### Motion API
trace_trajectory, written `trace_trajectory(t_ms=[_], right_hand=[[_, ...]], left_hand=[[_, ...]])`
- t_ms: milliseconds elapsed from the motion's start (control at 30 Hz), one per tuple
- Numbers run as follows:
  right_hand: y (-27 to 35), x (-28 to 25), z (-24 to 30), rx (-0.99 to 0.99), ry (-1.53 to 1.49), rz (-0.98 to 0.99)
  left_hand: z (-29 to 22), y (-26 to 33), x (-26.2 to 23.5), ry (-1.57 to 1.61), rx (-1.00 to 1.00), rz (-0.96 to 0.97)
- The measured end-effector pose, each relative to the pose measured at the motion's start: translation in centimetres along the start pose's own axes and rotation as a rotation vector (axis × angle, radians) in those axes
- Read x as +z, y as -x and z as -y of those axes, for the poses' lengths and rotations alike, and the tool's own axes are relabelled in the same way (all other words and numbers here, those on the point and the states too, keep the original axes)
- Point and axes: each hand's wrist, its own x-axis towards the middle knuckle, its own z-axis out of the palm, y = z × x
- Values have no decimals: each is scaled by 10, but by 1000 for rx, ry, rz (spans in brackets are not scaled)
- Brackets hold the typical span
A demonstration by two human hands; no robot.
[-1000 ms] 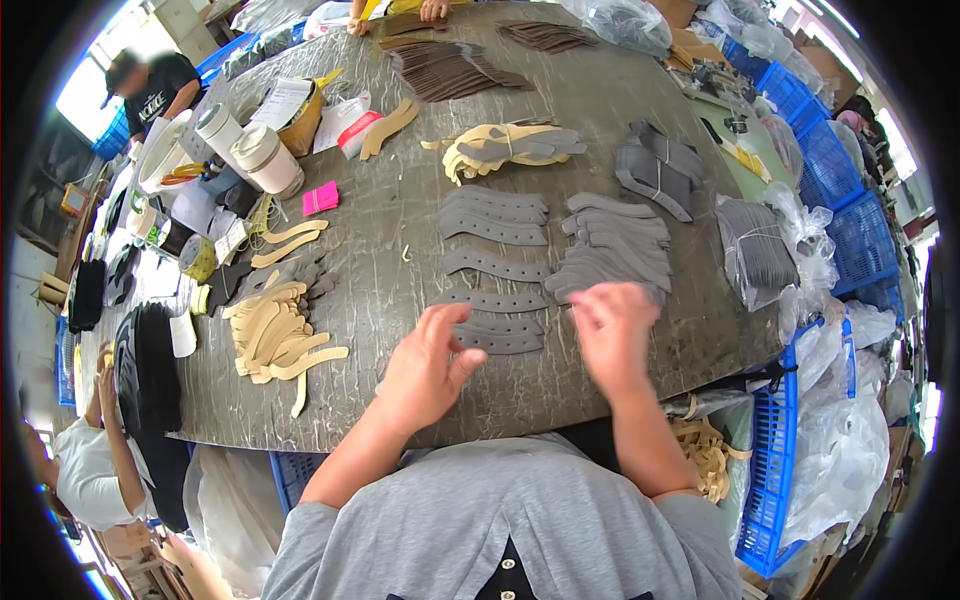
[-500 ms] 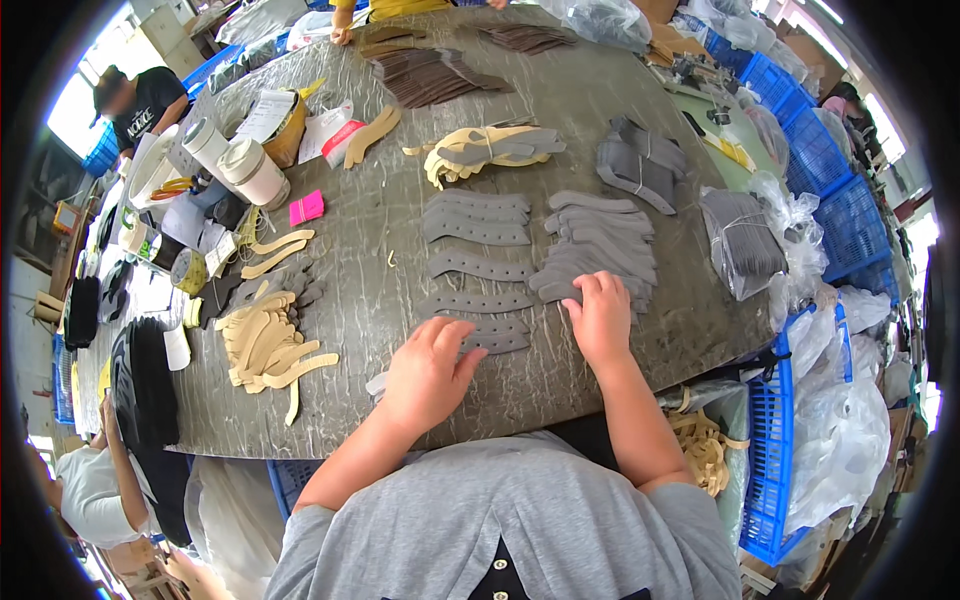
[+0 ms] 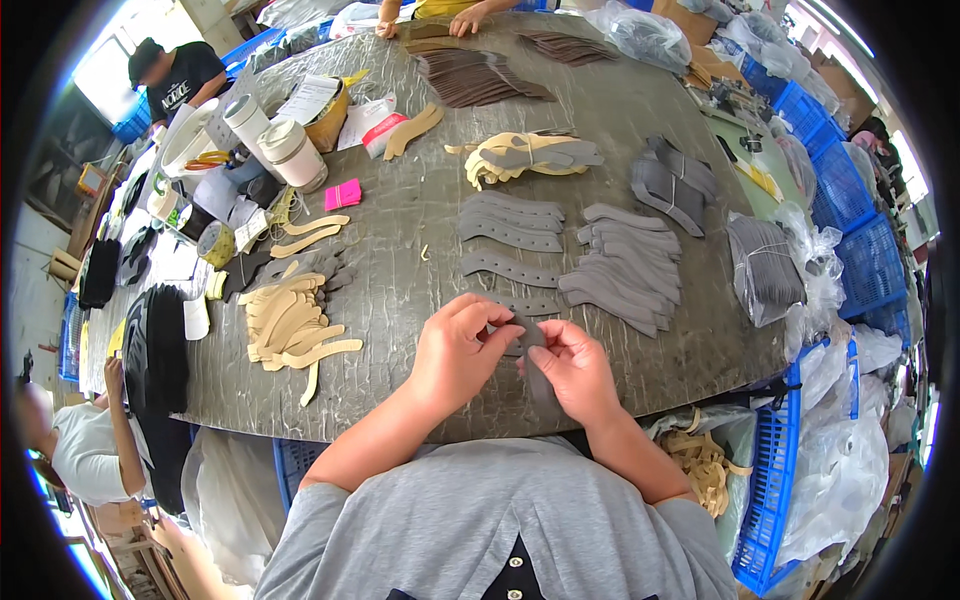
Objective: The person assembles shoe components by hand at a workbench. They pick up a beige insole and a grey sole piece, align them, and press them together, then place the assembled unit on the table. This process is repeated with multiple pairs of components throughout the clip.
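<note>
Near the table's front edge, a curved grey strip (image 3: 538, 378) hangs between my two hands, its upper part pinched by both. My left hand (image 3: 452, 352) closes thumb and fingers on its top end. Just beside it, my right hand (image 3: 577, 375) grips the strip with the thumb on its face. Rows of grey strips with small holes (image 3: 510, 268) lie beyond my hands, the nearest partly hidden by them. To their right is a fanned pile of plain grey strips (image 3: 625, 270).
Beige strips (image 3: 290, 325) are heaped at left. Tied bundles, one beige and grey (image 3: 535, 158), one dark grey (image 3: 672, 185), lie farther back. White jars (image 3: 292, 155) stand at far left. Blue crates (image 3: 768, 470) flank the right side. Another person's hands (image 3: 467, 20) work at the far edge.
My right hand has left the plain grey pile and come toward me. Both hands now meet on a grey strip. The whole view has shifted slightly.
</note>
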Motion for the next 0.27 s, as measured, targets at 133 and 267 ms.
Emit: trace_trajectory(t_ms=[133,267], right_hand=[[1,6,-3,37,-31,41],[2,9,-12,-29,18,42]], left_hand=[[-1,3,-5,33,-107,-28],[-4,5,-9,34,-211,-3]])
